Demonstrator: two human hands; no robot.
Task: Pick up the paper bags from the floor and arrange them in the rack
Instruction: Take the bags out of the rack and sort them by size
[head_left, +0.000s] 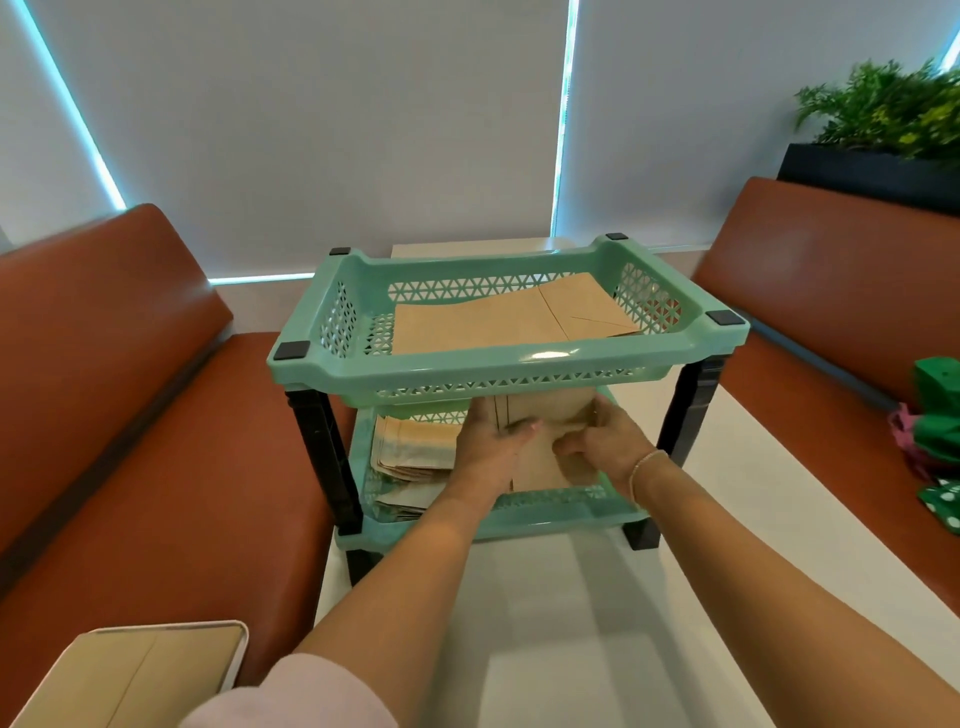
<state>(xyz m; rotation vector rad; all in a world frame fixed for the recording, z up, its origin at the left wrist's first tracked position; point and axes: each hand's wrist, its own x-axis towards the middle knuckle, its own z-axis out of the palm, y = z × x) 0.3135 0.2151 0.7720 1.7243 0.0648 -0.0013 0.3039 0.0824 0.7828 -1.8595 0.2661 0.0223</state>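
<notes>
- Under the top tray of the green rack (561, 364), both hands hold one paper bag (540, 467) over the lower tray (571, 512).
- Left hand (488, 447) lies flat on it, fingers straight; right hand (605, 441) pinches its right edge.
- Its long axis seems to run front to back, straight ahead of the fingers.
- A stack of bags (415, 457) lies just left of it.
</notes>
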